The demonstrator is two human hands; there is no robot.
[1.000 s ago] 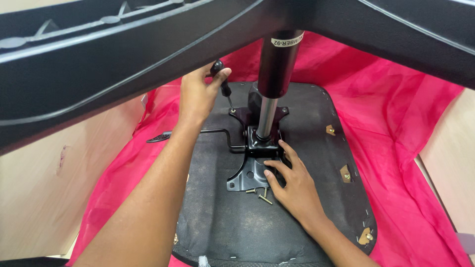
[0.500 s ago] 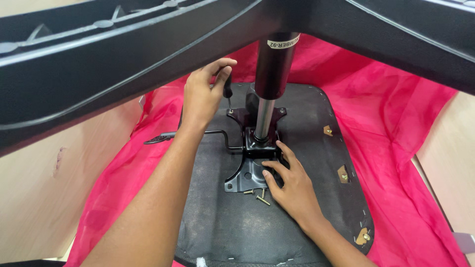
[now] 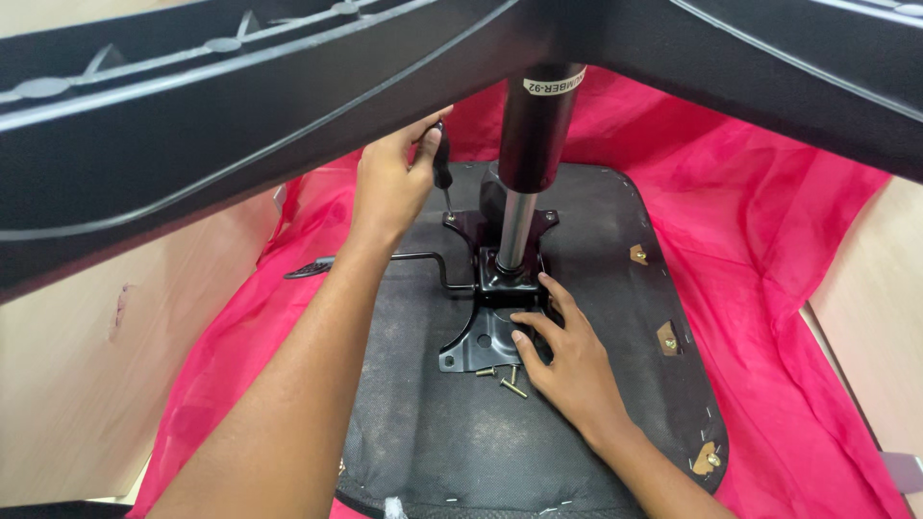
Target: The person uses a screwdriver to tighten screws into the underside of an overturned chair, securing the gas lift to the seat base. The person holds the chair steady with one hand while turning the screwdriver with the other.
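An upturned black chair seat (image 3: 596, 240) lies on a pink cloth (image 3: 769, 240). A black metal mounting plate (image 3: 486, 332) sits on it, with a gas-lift cylinder (image 3: 524, 163) rising from its middle. My left hand (image 3: 389, 187) grips a black-handled screwdriver (image 3: 441, 163), its tip down on the plate's far left corner. My right hand (image 3: 567, 360) rests flat on the plate's near right side, fingers spread. A few loose brass screws (image 3: 500, 377) lie just in front of the plate. A black lever (image 3: 375, 261) sticks out to the left.
The chair's black star base (image 3: 240, 125) spreads across the top of the view, close to the camera. Brass brackets (image 3: 670, 338) sit along the seat's right edge. Pale wooden floor (image 3: 67, 384) shows on both sides of the cloth.
My left hand has lifted slightly and tilted the screwdriver more upright over the plate's far left corner. My right hand stays on the plate.
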